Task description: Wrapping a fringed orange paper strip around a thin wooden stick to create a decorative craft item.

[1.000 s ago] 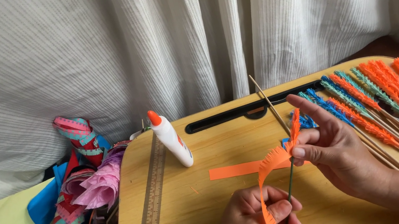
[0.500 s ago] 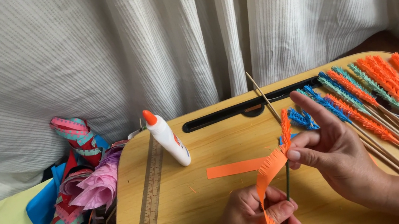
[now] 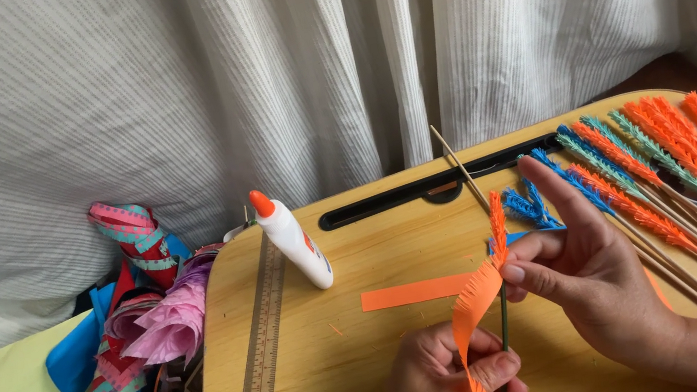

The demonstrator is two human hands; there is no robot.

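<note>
My left hand grips the lower part of a thin wooden stick that slants up toward the curtain. A fringed orange paper strip curls around the stick, and its loose tail lies flat on the wooden lap desk. My right hand pinches the strip against the stick near the middle, index finger raised. The wrapped orange part rises just above my right thumb.
A white glue bottle with an orange cap lies near the desk's back left. Several finished orange, blue and green fringed sticks lie in a row at the right. Coloured paper scraps and ribbons are piled left of the desk. White curtain behind.
My right hand has wound the orange strip further up the stick and lifted its index finger. The view has shifted slightly; the left hand still holds the stick's lower end.
</note>
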